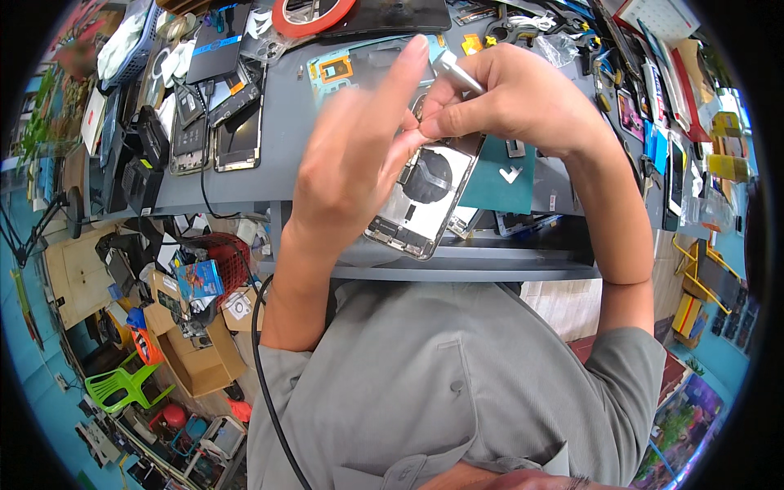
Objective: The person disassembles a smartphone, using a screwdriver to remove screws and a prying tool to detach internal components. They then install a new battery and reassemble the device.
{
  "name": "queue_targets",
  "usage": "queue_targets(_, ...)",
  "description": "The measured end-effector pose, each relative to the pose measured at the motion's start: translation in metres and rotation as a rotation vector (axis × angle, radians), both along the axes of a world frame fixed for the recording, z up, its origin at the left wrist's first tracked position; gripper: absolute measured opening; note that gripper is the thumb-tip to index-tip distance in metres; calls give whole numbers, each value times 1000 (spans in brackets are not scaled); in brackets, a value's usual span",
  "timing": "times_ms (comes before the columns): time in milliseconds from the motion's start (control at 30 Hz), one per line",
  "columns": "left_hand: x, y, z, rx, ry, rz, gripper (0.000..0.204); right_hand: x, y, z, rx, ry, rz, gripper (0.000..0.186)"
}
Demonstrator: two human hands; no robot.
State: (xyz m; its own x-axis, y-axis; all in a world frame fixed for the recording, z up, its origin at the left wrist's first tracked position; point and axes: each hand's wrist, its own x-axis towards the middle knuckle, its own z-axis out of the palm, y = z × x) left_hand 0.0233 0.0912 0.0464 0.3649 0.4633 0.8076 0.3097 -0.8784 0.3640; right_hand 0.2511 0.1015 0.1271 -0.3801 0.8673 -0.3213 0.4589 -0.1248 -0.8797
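An opened phone housing (420,192), its pale inner plate and round black coil exposed, lies tilted at the table's front edge, partly under my hands. Over its upper end, my right hand (523,102) is closed around a silver cylindrical metal tool (461,75), with thumb and fingertips pinched low. My left hand (347,151) is blurred by motion. Its index finger points up, while its thumb meets the right fingertips; anything tiny between them is hidden. Behind the hands lies a light-blue sheet (331,69) with an orange-framed square.
A green mat (498,175) carries a small white piece right of the housing. Opened phones (239,139) and black devices crowd the left. A red tape roll (314,16) sits at the back; tools and phones fill the right. A drawer (523,249) stands open below.
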Motion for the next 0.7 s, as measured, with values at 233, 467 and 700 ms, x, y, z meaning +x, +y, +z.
queue_targets(233,0,-2,1,-28,-74,58,87,12,8,-3,-230,216,45,19)
queue_targets(467,-6,-12,-4,-150,11,136,51,6,-5,0,3,18,-97,23)
queue_targets(700,-15,-30,-10,-346,137,40,46,4,-17,-10,307,-193,-135,19)
